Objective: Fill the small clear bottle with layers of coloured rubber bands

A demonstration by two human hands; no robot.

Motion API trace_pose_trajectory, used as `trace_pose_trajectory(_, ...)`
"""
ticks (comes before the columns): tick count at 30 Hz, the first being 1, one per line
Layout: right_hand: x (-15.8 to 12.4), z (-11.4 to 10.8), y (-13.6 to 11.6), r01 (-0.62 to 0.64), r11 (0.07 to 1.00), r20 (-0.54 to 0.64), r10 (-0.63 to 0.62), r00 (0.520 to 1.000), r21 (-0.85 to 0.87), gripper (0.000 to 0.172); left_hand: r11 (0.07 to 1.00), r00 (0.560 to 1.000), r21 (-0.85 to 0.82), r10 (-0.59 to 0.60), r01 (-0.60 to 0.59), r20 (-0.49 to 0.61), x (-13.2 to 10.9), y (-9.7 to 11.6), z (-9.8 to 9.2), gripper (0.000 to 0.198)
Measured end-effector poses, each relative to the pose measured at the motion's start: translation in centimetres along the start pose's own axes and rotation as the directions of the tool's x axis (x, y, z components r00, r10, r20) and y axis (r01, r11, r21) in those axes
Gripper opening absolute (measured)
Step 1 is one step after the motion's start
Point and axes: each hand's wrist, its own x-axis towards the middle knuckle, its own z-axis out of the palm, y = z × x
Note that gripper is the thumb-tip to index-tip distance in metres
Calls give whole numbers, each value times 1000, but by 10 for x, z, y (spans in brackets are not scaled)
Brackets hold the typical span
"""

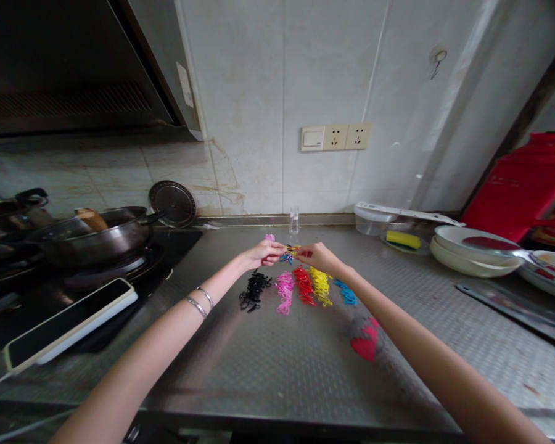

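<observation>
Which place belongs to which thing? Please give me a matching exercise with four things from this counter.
1 phone
2 sponge
3 black bands
4 mixed bands

a between left hand and right hand
b left end of the row of piles
c on the stove
d in a dish, right

Pairs: 1c, 2d, 3b, 4a

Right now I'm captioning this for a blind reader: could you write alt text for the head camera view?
The left hand and right hand pinch a mixed bunch of small bands between them over a steel counter. Under them lie five piles in a row: black pile, pink pile, red pile, yellow pile, blue pile. A wok sits left, plates right.
</observation>
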Motion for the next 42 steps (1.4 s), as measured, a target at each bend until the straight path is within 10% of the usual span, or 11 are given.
trace_pose_trajectory(11, -31, -24, 27, -84, 992, 34, 87, 996, -93, 24, 742, 972, 670, 166, -14, -164, -43, -4, -39, 21)
trace_pose_trajectory(22, -47, -39, 24, -123, 919, 182, 203, 962, -376, 20, 705, 964, 709, 199, -15, -178, -52, -25, -47, 19)
trace_pose_trajectory(37, -22, -38, 17, -280, 886, 69, 326, 943, -371, 23, 820, 560, 572, 461, 29, -688, -44, -67, -86, 22)
trace_pose_trajectory(42, 4, -14, 3, -273, 890, 123, 337, 933, -366, 23, 859, 526, 512, 433, 6, -732, -47, -70, -87, 24)
